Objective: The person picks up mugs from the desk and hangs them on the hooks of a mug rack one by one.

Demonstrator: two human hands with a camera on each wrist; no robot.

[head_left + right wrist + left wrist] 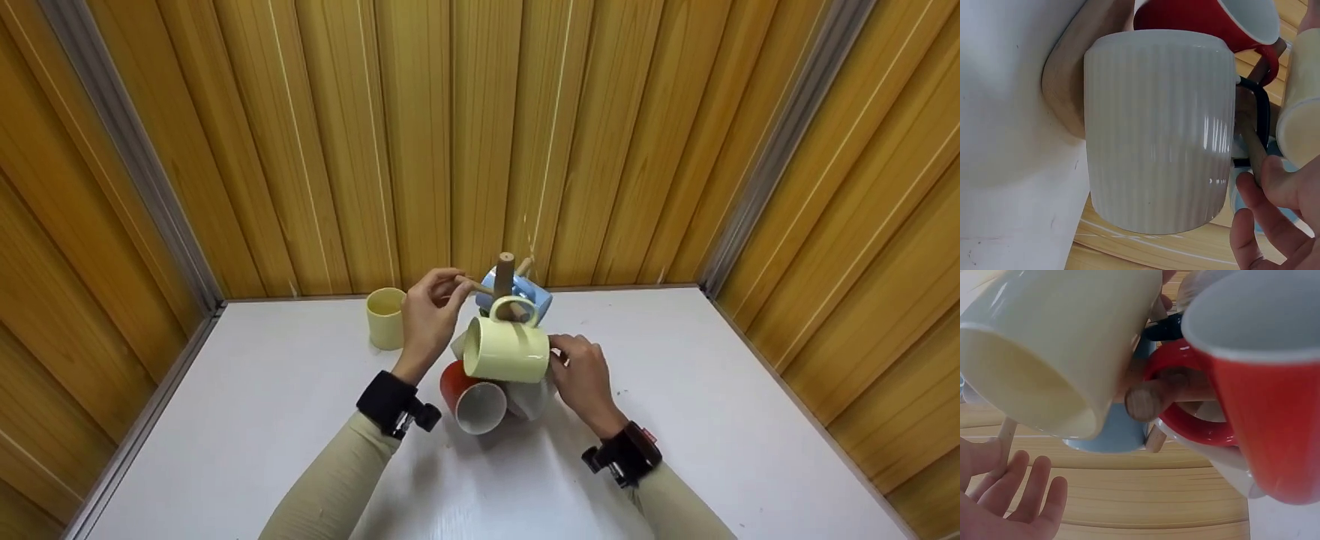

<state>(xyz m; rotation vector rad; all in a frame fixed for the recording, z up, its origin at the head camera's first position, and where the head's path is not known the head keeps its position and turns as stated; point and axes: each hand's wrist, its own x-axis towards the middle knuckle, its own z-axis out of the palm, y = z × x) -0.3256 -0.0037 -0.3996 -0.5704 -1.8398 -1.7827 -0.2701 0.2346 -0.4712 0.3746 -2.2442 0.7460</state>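
Observation:
A wooden mug tree [505, 277] stands mid-table, hung with mugs. My left hand [431, 315] pinches the end of a bare peg [1006, 439] on its left side. With thumb and forefinger, my right hand [585, 375] pinches the peg [1253, 147] that runs through the black handle of a white ribbed mug [1157, 135]. In front, a pale yellow mug [514, 352] hangs by its handle, its base beside the right fingertips. Below it hangs a red mug [1275, 422] with a white inside. Behind the post is a light blue mug [537, 297], partly hidden.
A second pale yellow mug [385, 330] stands upright on the white table [300, 390], just left of my left hand. Wood-patterned panels [412, 150] enclose the back and both sides. The tree's rounded wooden base [1064, 73] shows in the right wrist view.

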